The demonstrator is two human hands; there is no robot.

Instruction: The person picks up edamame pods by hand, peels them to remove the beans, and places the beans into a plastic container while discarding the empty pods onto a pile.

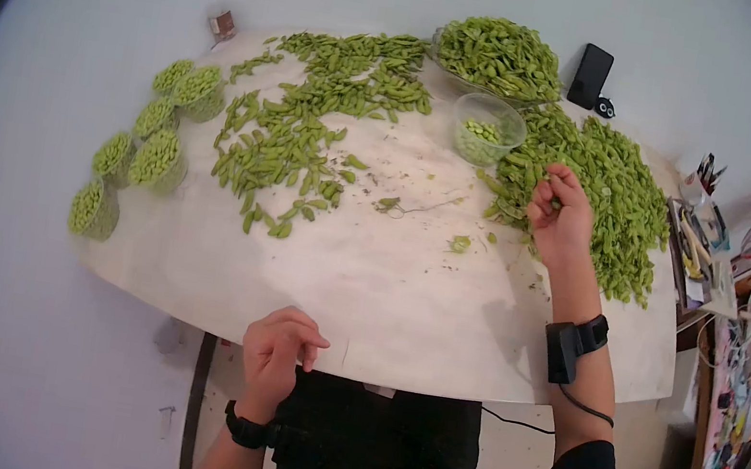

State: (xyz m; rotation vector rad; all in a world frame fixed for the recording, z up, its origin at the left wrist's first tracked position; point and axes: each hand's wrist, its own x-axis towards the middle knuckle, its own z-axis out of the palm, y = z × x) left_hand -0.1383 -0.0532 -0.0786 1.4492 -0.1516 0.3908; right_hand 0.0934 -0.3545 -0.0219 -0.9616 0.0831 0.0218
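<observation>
My right hand (561,214) is raised at the left side of a big heap of green soybean pods (627,209). Its fingers are curled in towards the thumb, and whatever they pinch is too small or hidden to make out. Just beyond it stands a clear plastic tub (488,130) with some shelled green beans inside. My left hand (281,349) hovers at the table's near edge, fingers loosely bent together with nothing visible in them. A looser spread of pods (282,148) covers the left-centre of the table (387,285).
A bowl piled with pods (501,56) stands at the back. Several clear cups of shelled beans (157,158) line the left edge. A black phone (590,75) leans on the wall. Tools and a pen holder (702,181) crowd the right side. Bits of stem (388,204) lie mid-table.
</observation>
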